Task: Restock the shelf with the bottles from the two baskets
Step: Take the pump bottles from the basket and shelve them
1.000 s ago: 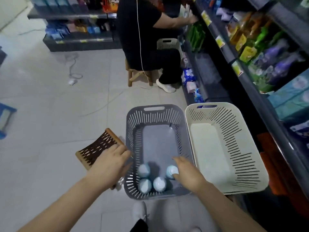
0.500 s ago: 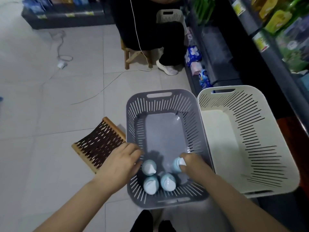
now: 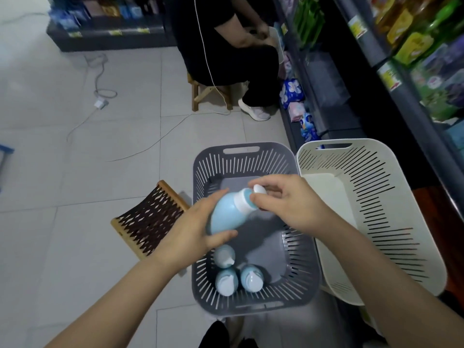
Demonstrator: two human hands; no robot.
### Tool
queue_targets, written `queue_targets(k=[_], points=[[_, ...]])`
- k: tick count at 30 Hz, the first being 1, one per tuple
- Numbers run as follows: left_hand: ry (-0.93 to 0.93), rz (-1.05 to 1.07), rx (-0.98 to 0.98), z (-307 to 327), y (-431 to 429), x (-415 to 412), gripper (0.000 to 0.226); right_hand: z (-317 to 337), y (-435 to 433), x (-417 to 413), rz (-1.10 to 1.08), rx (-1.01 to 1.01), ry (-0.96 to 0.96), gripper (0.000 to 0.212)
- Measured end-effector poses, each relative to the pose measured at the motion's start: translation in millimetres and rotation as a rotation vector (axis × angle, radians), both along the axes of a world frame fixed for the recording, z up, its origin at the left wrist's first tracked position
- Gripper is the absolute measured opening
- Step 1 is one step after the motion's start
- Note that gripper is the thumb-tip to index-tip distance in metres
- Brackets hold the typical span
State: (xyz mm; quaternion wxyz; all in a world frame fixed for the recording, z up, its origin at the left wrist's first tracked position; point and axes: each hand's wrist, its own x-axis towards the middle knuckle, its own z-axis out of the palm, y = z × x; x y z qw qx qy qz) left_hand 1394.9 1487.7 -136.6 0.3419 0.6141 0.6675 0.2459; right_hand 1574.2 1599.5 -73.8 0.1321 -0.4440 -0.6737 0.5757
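Observation:
A light blue bottle [image 3: 227,214] with a white cap is held tilted above the grey basket [image 3: 251,156]. My left hand [image 3: 193,229] grips its body from below. My right hand [image 3: 288,202] pinches its white cap end. Three more blue bottles [image 3: 236,272] stand in the near end of the grey basket. The white basket [image 3: 371,197] sits right of it with nothing visible inside. The dark shelf [image 3: 391,79] with stocked goods runs along the right.
A woven wooden stool [image 3: 148,219] stands just left of the grey basket. A person in black sits on a wooden stool [image 3: 200,94] ahead by the shelf. A white cable and plug [image 3: 100,96] lie on the tiled floor.
Both hands were down among the bottles in the grey basket. One bottle has been lifted out and is now held above it in both hands; three stay inside.

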Motion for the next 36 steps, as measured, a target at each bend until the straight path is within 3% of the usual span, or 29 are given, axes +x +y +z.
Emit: queue_targets(k=[2,4,8,12,14,17,19,25,28,31,36], points=[[-0.049,0.074,0.01,4.1,-9.4,-14.0,0.076,-3.9,-2.0,-7.5,-0.031,-0.248,0.164,0.034],[-0.09,0.189,0.014,7.5,-23.5,-27.5,0.07,-20.5,-7.1,-10.8,0.028,-0.353,0.124,0.065],[-0.143,0.477,0.063,3.4,-49.6,-46.3,0.059,-82.3,-34.5,-15.2,0.357,-0.193,-0.284,0.081],[-0.179,0.603,0.025,-10.3,-72.3,-55.4,0.061,-139.3,-59.0,-28.3,0.578,-0.055,-0.465,0.088],[-0.192,0.647,-0.006,-18.8,-82.5,-57.9,0.066,-157.7,-63.9,-33.9,0.632,-0.017,-0.53,0.085],[-0.215,0.676,-0.026,-29.2,-96.0,-55.3,0.068,-173.7,-66.4,-37.2,0.636,0.07,-0.574,0.059],[-0.228,0.695,-0.031,-31.9,-102.9,-51.3,0.064,-180.5,-64.7,-36.0,0.526,0.068,-0.542,0.044],[-0.253,0.738,-0.053,-30.1,-114.3,-41.7,0.069,-181.1,-46.9,-21.1,0.163,-0.012,-0.435,0.026],[-0.282,0.733,-0.083,-19.5,-111.7,-34.8,0.063,-160.2,-40.4,-17.9,0.067,-0.034,-0.356,0.013],[-0.348,0.774,-0.155,-1.8,-104.1,-23.1,0.063,-121.2,-33.2,-15.7,-0.029,-0.069,-0.242,0.019],[-0.62,0.77,-0.288,39.4,-83.5,-5.8,0.07,-28.7,-11.9,-0.4,-0.192,-0.168,0.032,0.006]])
